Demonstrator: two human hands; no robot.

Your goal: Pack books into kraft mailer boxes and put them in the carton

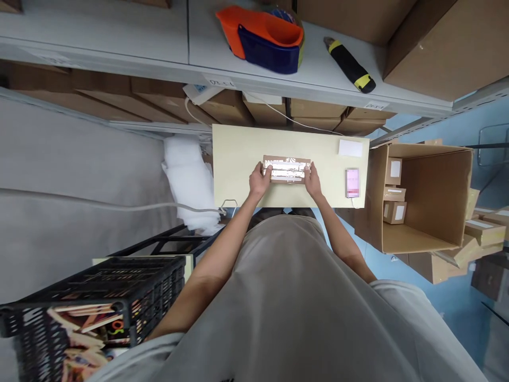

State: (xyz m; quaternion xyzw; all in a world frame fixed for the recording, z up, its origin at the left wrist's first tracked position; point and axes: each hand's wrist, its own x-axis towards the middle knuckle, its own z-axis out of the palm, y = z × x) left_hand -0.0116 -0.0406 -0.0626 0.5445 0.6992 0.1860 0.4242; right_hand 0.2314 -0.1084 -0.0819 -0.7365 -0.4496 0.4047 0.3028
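A long grey shelf (119, 37) runs across the top of your view, with a row of brown boxes (318, 109) packed beneath it. Below that row, in front of you, is your pale yellow table (238, 148). Just beside its right end stands a big open carton (431, 193), its mouth facing you, with three small labelled boxes (395, 193) stacked against its left wall. On your lower left is a black plastic crate (161, 292) with mixed goods inside; they are too jumbled to name. White packing wrap (189, 175) hangs in a bundle just beyond the table's left end.

The narrow brown packet (287, 170) is over the middle of the table, its long side running left to right, its top shiny and glaring. You cannot tell from here whether it rests on the surface or is held a little above it. An orange and blue tape dispenser (266, 48) lies on the shelf above. Your left hand (259, 180) grips the packet's left end, thumb on top and fingers round the edge; your right hand (313, 182) clamps the right end in the same way. A black and yellow cutter (350, 63) lies right of the dispenser. Near the table's right end lie a phone (352, 182), its screen lit pink, and a white slip (350, 148) beyond it.
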